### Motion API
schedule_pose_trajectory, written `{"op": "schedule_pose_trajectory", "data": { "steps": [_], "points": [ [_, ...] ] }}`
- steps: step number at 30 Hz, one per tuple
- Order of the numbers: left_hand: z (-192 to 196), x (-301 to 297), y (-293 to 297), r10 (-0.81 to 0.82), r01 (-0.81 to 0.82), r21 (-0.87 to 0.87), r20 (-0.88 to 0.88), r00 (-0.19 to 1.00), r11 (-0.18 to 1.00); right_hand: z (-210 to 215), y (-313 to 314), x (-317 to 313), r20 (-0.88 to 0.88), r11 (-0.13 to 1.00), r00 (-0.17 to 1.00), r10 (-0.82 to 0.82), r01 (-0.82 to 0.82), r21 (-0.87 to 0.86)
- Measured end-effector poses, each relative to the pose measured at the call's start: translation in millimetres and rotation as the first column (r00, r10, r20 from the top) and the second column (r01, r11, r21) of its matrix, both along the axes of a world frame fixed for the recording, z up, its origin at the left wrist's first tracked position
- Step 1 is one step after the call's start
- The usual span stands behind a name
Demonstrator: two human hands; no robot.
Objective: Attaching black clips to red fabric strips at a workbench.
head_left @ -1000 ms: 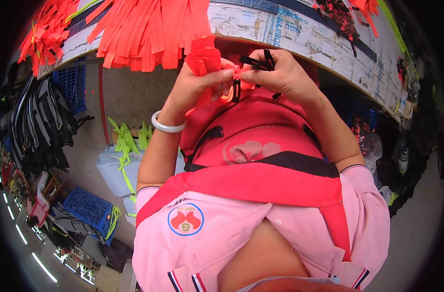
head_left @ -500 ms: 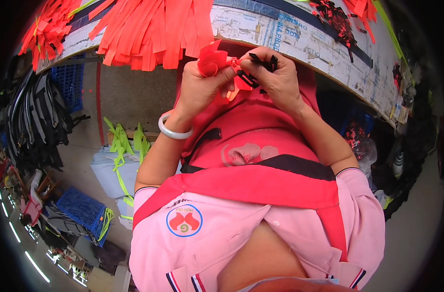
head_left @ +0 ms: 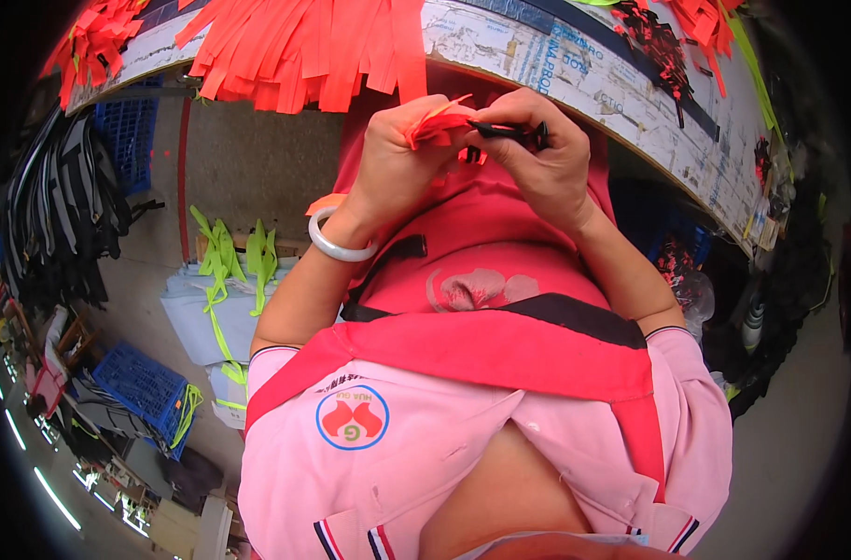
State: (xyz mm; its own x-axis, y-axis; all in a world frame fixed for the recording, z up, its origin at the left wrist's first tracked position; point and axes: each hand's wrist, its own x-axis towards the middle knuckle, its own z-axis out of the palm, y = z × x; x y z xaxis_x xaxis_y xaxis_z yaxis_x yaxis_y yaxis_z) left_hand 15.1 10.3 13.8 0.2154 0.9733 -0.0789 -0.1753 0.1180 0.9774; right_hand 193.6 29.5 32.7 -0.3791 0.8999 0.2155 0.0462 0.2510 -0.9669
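My left hand (head_left: 399,154) is closed round a bunch of bright orange-red webbing strips (head_left: 439,124), their ends fanning out above the fingers. Right beside it, my right hand (head_left: 545,159) pinches several small black plastic pieces (head_left: 509,133) that look like buckles or sliders. The fingertips of both hands meet in front of my red apron (head_left: 500,243). A small black piece with a bit of red shows just below the fingertips. How the strips and the black pieces join is hidden by my fingers.
Ahead stands a worn table (head_left: 481,47), with a large pile of orange-red strips (head_left: 304,51) hanging over its near edge. Black-and-red pieces (head_left: 657,51) lie farther right. On the left are hanging black and grey straps (head_left: 57,205), white bundles (head_left: 202,317) and a blue crate (head_left: 141,387).
The orange-red strips in my left hand have turned and now point toward the right hand. The black pieces in my right hand have tilted flatter. Both hands stay close together.
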Motion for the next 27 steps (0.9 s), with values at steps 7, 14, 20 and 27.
{"op": "schedule_pose_trajectory", "data": {
  "steps": [7, 14, 20, 27],
  "points": [
    [-12.7, -8.8, 4.1, -0.128, 0.128, 0.025, -0.005, 0.992, 0.991, 0.5, 0.2, 2.5, 0.024, 0.998, 0.998, 0.05, -0.049, -0.037],
    [-12.6, -2.9, 1.7, -0.082, 0.082, 0.03, 0.014, 0.996, 0.996, -3.3, -1.6, -1.4, 0.033, 0.989, 0.999, 0.014, -0.009, -0.149],
    [-9.9, -0.5, 1.7, -0.061, 0.064, -0.039, 0.075, 0.995, 0.997, -3.7, -6.5, -4.1, 0.012, 0.983, 0.999, -0.039, 0.041, -0.182],
    [-10.9, 1.5, -0.5, -0.058, 0.057, 0.008, 0.1, 0.993, 0.998, -10.1, -11.1, -3.8, 0.0, 0.984, 0.998, -0.064, 0.063, -0.165]
  ]
}}
